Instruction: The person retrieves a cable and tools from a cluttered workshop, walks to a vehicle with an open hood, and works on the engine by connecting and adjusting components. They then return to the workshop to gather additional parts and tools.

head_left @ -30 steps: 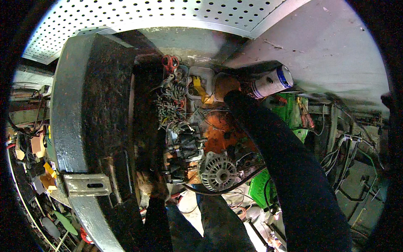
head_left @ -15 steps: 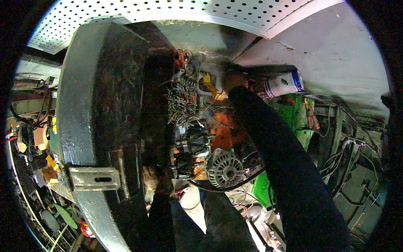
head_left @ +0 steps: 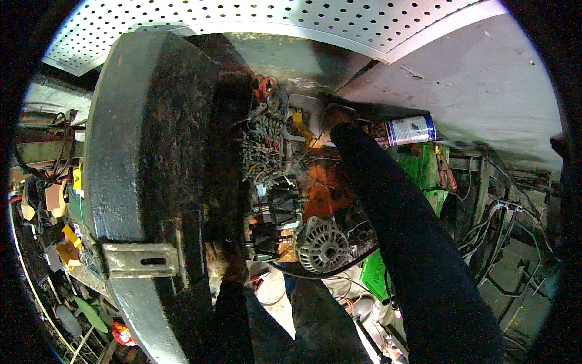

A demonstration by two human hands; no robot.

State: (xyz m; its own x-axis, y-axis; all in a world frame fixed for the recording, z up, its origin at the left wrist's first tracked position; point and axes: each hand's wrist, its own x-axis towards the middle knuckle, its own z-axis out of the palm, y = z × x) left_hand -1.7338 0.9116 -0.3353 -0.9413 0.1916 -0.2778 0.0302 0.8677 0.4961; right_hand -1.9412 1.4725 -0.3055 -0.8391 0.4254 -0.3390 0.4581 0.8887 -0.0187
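My right hand point(head_left: 341, 117) reaches to the back among the clutter, beside a yellow piece point(head_left: 306, 130) and a pale container point(head_left: 306, 108). Shadow hides its fingers and anything in them. Just right of it lies a white and blue can point(head_left: 410, 130) on its side. My left hand point(head_left: 221, 259) is low, by the edge of a big dark metal panel point(head_left: 176, 151), and its fingers are too dark to make out. An alternator point(head_left: 324, 247) lies between my arms, nearest the front. Behind it are black parts point(head_left: 277, 203) and a heap of small wired pieces point(head_left: 264, 142).
Red-handled scissors point(head_left: 264, 88) stand at the back. A green case point(head_left: 376, 276) and red-handled pliers point(head_left: 447, 170) are on the right. White perforated metal point(head_left: 279, 15) overhangs the top. A slotted bracket point(head_left: 142, 261) sticks out from the dark panel. Looped cables point(head_left: 485, 224) hang at far right.
The can has turned to lie more level, its near end lower. The yellow piece has shifted slightly. My right hand stays in the same area; the whole view has moved a little.
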